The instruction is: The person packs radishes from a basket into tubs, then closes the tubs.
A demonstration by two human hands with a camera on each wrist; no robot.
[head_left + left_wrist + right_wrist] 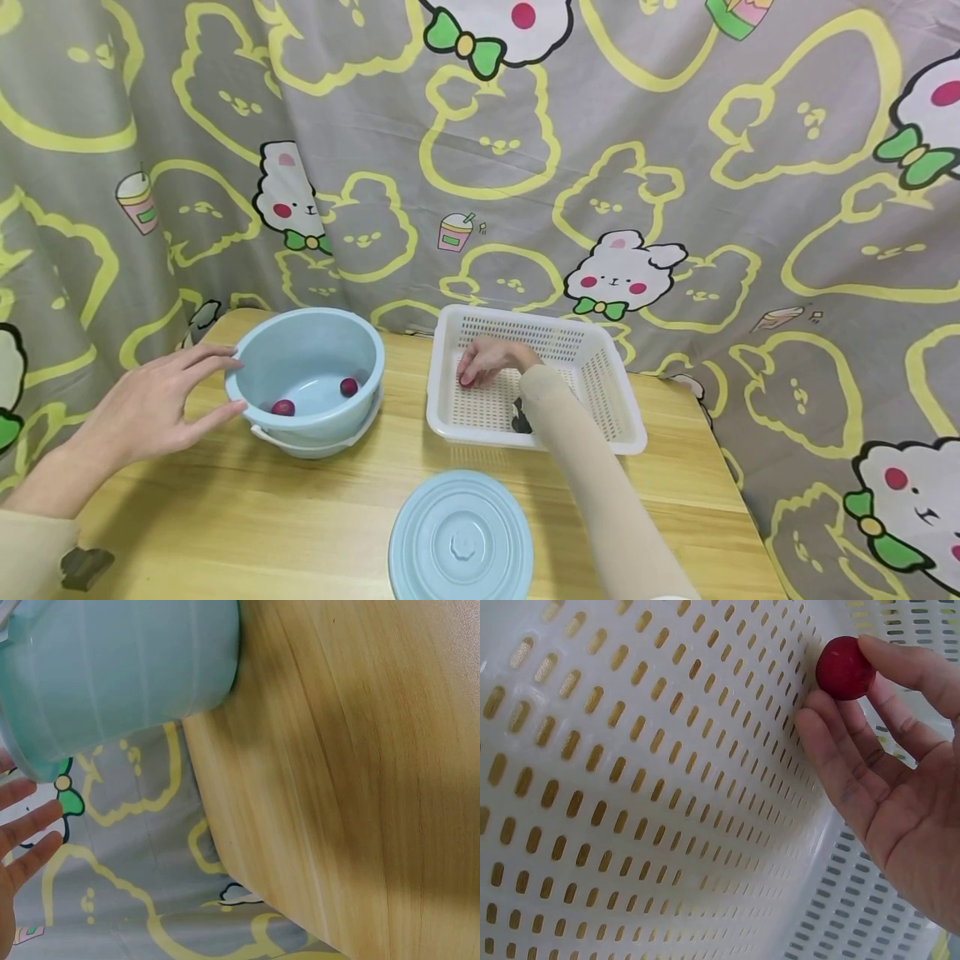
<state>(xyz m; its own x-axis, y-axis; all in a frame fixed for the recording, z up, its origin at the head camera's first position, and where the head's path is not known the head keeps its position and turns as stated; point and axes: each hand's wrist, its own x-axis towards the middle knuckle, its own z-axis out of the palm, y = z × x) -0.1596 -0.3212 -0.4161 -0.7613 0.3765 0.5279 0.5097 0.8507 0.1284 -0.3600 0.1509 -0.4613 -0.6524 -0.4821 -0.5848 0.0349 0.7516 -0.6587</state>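
Observation:
Inside the white perforated basket [442, 375], my right hand [495, 357] pinches a small round red fruit [845, 669] between thumb and fingertips. The right wrist view shows it close to the slotted basket surface. My left hand [161, 400] has its fingers spread and relaxed at the left rim of a light blue bucket [303, 429]; the fingertips seem to touch the rim. Two more dark red fruits lie apart on the bucket's bottom, one fruit [282, 407] near the front and another fruit [348, 387] toward the right.
A round light blue lid [461, 542] lies on the wooden table [300, 525] in front of the basket. The bucket's white handle [330, 450] hangs down at its front. Behind the table hangs a grey patterned curtain [510, 167].

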